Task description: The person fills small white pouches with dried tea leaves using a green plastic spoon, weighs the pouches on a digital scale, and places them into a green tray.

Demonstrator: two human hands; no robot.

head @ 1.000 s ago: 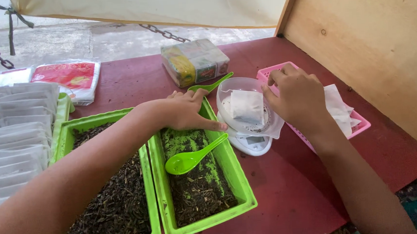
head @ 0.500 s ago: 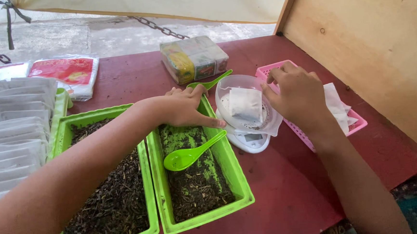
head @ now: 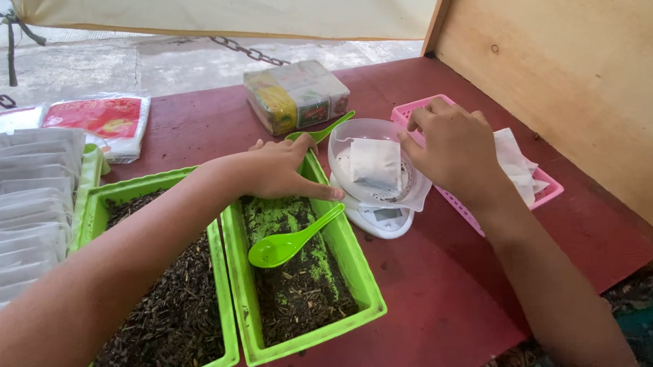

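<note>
A white filter bag lies in the scale bowl, just beside the right hand with fingers curled empty, while the left hand rests loosely open on the green tray.

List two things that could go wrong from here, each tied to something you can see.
1. The clear plastic bowl sits on a small white scale near the right hand; a nudge might tip it.
2. The green plastic spoon leans on the green tray's rim and might slide off.

white sachet, flat in scale bowl
</note>
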